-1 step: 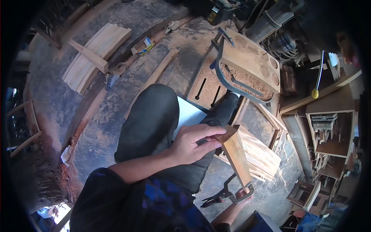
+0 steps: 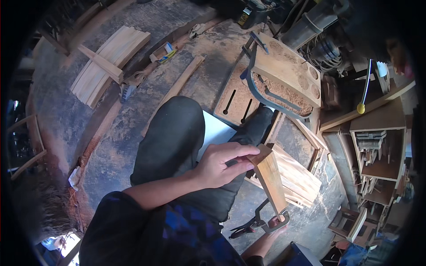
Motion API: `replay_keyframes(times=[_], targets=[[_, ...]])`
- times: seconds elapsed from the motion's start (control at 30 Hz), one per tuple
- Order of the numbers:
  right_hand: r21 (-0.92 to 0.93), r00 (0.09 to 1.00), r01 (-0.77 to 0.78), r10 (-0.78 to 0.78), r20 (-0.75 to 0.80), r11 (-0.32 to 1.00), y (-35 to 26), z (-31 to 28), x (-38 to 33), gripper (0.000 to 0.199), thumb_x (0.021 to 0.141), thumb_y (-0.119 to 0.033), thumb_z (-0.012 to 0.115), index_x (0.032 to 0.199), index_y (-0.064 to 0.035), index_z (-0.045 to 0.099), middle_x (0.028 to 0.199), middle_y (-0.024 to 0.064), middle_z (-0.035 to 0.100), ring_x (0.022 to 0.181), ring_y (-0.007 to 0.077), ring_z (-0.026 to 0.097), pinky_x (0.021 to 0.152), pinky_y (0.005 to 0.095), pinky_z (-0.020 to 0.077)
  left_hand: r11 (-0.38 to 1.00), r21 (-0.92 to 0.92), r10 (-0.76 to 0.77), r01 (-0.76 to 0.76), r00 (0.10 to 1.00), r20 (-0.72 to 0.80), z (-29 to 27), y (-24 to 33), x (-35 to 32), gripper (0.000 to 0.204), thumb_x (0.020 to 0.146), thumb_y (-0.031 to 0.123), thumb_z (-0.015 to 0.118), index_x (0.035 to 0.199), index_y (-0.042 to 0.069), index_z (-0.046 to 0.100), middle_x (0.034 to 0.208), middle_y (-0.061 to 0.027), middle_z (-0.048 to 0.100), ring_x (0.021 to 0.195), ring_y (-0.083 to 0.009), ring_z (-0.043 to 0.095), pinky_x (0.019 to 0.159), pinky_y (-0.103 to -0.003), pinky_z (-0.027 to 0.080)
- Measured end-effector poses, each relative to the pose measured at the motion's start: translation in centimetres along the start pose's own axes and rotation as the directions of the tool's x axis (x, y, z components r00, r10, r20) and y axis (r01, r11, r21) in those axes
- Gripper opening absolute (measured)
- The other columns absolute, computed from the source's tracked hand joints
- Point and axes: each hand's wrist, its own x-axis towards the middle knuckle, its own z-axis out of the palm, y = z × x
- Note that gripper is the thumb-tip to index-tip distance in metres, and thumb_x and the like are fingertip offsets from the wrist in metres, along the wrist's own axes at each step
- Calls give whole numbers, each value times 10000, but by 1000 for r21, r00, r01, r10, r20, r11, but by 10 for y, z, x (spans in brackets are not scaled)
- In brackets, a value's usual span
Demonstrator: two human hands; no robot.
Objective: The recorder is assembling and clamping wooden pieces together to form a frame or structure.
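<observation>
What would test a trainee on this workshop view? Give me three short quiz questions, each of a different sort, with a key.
1. True or false: the left hand grips the top end of the wooden piece.
2. Which tool does the right hand hold at the piece's lower end? A a black-handled clamp; B a paintbrush; C a tape measure.
3. Fill in: behind the piece lies a stack of wooden ____.

Key: 1 true; 2 A; 3 slats.

A small cardboard box (blue-and-yellow label) lies on the sawdusty floor.
</observation>
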Motion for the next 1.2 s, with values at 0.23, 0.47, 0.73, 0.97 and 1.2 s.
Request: replay_keyframes(times=[0.23, 0.47, 0.73, 0.97, 1.2], targets=[[-333, 954, 183, -85, 288, 925, 3, -66, 47, 294, 1011, -270, 541, 1093, -11, 653, 998, 111, 725, 887, 225, 726, 760, 345, 643, 993, -66, 104, -94, 980, 171, -1, 1, 15, 391, 824, 43, 792, 1208, 53, 717, 956, -111, 729, 812, -203, 709, 743, -298, 563], [-33, 992, -110, 112, 60, 993, 13, -37, 18, 334, 996, -320, 562, 1104, -16, 650, 1011, 114, 728, 891, 237, 729, 753, 351, 644, 979, -201, 50, -23, 990, 131, 1, 1, 16, 369, 882, 66, 746, 1242, 16, 680, 1401, -165, 578, 1134, -210, 648, 908, -316, 543], [-37, 988, 15, -9, 155, 999, 31, 108, -105, 567, 1041, -448, 476, 1408, -16, 497, 1400, 175, 560, 1291, 335, 554, 1087, 532, 473, 973, -221, -114, 63, 966, -231, -80, 6, -18, 443, 1021, 211, 560, 1363, -68, 522, 1447, -240, 528, 1266, -257, 582, 1030, -344, 495], [-93, 873, -26, 68, 483, 995, 97, 221, -209, 461, 1025, -328, 562, 1407, -73, 527, 1333, 105, 624, 1260, 269, 571, 1089, 471, 447, 912, -179, -377, 370, 579, -723, -205, 2, -121, 300, 1064, 235, 523, 1257, 6, 541, 1267, -133, 616, 1133, -216, 613, 998, -375, 486], [-119, 720, 372, -205, 663, 921, 164, 230, -270, 592, 958, -146, 667, 1456, -44, 363, 1284, 127, 548, 1154, 201, 568, 1007, 353, 457, 652, -452, -647, 609, 136, -750, -210, 16, -265, 443, 1093, 414, 366, 1277, 49, 534, 1299, -112, 555, 1224, -241, 542, 1062, -416, 437]])
